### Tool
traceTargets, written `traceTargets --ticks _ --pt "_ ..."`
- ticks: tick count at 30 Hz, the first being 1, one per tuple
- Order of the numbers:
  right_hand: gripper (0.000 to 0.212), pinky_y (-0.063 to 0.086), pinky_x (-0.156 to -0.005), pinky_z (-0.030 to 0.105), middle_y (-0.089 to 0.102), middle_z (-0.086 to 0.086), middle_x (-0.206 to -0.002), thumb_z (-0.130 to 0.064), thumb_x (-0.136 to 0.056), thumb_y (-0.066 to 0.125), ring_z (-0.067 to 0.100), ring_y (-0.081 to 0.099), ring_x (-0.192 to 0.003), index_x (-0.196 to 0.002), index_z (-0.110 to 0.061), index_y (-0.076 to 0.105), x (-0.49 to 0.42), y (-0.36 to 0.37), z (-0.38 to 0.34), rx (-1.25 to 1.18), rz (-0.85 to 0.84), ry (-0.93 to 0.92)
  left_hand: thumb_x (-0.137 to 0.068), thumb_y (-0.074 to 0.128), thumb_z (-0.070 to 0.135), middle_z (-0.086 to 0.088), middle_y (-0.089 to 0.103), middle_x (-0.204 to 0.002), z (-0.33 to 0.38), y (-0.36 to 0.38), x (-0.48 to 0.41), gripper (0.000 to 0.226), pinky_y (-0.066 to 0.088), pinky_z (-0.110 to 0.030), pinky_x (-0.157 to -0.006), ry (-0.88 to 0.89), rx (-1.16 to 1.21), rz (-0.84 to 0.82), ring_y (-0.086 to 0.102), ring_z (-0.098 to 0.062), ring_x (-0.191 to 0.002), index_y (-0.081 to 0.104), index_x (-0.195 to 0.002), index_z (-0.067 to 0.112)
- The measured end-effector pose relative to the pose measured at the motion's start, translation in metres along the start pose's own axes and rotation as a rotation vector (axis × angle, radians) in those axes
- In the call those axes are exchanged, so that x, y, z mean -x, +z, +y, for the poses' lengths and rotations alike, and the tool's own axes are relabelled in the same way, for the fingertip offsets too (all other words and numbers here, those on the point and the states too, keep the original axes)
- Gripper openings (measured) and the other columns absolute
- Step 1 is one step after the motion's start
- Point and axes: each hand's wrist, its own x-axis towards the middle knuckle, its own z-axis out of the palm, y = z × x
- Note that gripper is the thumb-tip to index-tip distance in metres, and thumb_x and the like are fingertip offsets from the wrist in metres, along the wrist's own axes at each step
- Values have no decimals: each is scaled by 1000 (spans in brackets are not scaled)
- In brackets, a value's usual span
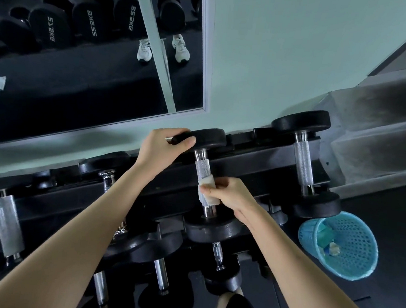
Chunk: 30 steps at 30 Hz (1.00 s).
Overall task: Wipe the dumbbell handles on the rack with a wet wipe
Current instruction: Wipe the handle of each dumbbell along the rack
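On the black metal rack [257, 162], the right hand [228, 193] clasps a white wet wipe [207, 181] round the knurled steel dumbbell handle [203, 169], while the left hand [165, 148], at eleven o'clock from it, grips that dumbbell's black round end plate [210, 139].

Pale green wall [292, 51], mirror [93, 78], dark floor [402, 220]

The wet wipe [209, 181] is showing white against the silver, cross-hatched dumbbell handle [202, 169]. The weight heads [211, 136] and rack [257, 163] are looking black. A basket [358, 241] is showing bright blue with a hole pattern, the wall [292, 51] pale green.
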Motion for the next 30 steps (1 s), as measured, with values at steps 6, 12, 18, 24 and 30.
traceTargets --ticks 6,12,18,24,30 --pt "12 54 -79 31 71 9 -87 -12 -79 75 17 67 -81 -90 -9 70 -3 -7 3 -103 -28 -31 -75 68 56 7 57 -126 19 7 -19 66 42 -31 -89 276 -602 -141 51 -18 -117 50 -133 33" --pt "12 51 -56 16 69 4 -81 -9 -78 75 13 66 -72 -89 -6 70 -2 2 -2 -153 47 11 -84 62 37 3 61 -74 31 13 -25 21 36 -28 -59 370 -787 -161 56 -24 -73 60 -96 20" --pt "8 58 -69 37 71 7 -78 -12 -75 77 23 69 -74 -78 -9 72 -2 7 -1 -45 250 -13 -83 65 28 5 55 -64 21 10 -17 14 40 -29 -57 404 -615 -112 52 -21 -64 60 -87 15" --pt "16 41 -47 22 60 -4 -54 -18 -76 74 9 53 -47 -67 -7 67 2 13 2 177 436 -113 -77 75 18 7 67 -115 9 15 -13 49 38 -16 -90 303 -310 -89 59 -10 -106 61 -124 18" --pt "24 27 -42 12 55 -9 -58 -29 -79 71 6 48 -51 -64 -18 55 0 34 4 358 518 -151 -78 74 12 12 61 -104 -12 7 -15 44 44 -19 -81 179 -254 -84 59 -13 -95 57 -118 19"
